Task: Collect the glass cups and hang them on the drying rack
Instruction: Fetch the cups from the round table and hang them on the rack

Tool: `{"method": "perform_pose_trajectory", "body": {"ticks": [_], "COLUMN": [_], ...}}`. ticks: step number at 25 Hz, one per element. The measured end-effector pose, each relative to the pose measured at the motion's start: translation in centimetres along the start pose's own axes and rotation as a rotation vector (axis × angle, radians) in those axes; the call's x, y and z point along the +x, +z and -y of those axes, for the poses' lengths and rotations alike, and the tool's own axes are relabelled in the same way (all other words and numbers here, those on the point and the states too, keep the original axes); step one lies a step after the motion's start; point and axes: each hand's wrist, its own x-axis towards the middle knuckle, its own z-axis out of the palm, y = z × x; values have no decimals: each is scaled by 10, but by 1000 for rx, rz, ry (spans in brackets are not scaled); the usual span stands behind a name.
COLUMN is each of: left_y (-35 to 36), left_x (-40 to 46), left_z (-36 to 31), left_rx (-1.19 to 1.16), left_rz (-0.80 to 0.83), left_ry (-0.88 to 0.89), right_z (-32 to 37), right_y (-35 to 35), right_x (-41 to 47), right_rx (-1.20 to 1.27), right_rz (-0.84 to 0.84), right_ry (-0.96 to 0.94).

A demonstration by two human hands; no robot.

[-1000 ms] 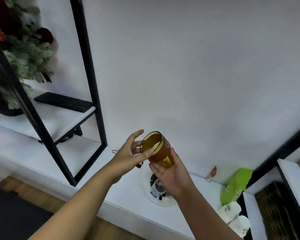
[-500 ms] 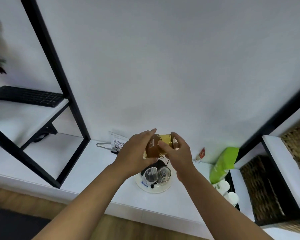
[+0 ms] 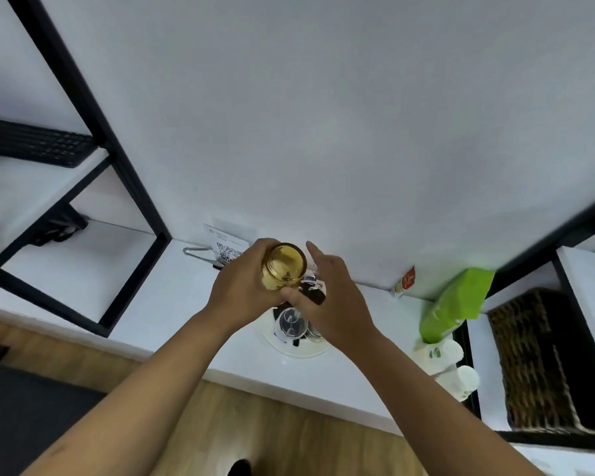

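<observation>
An amber glass cup (image 3: 284, 266) is turned bottom-up toward me, and my left hand (image 3: 243, 286) grips it around its side. My right hand (image 3: 327, 297) is beside it, thumb touching the cup's lower edge, index finger stretched out. Both hands are above the drying rack (image 3: 291, 350), a round white base with black pegs on the white counter (image 3: 172, 304). A clear glass cup (image 3: 291, 324) hangs upside down on the rack; a second one beside it is mostly hidden by my right hand.
A QR-code card (image 3: 228, 249) leans on the wall behind the rack. A green packet (image 3: 455, 304), white cups (image 3: 443, 355) and a wicker basket (image 3: 536, 365) are to the right. A black-framed shelf (image 3: 131, 201) with a keyboard (image 3: 38, 144) stands at the left.
The amber cup went from lying sideways between both hands to bottom-up in my left hand. My right hand let go and opened. The view tilted down toward the rack.
</observation>
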Motion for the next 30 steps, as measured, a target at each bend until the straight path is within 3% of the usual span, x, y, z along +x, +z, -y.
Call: {"method": "perform_pose_trajectory", "body": {"ticks": [6, 15, 19, 30], "left_y": [15, 45, 61, 109], "left_x": [23, 44, 56, 48], "left_z": [64, 121, 143, 182], "left_rx": [-123, -118, -109, -136], "left_rz": [-3, 148, 211, 285], "left_ry": [-103, -47, -34, -31], "right_z": [-63, -109, -130, -159], "right_y": [27, 94, 116, 144], "right_x": [-2, 11, 16, 23], "right_rx": [-272, -460, -596, -597], "right_rz": [123, 192, 315, 338], "right_ry": [81, 134, 189, 179]}}
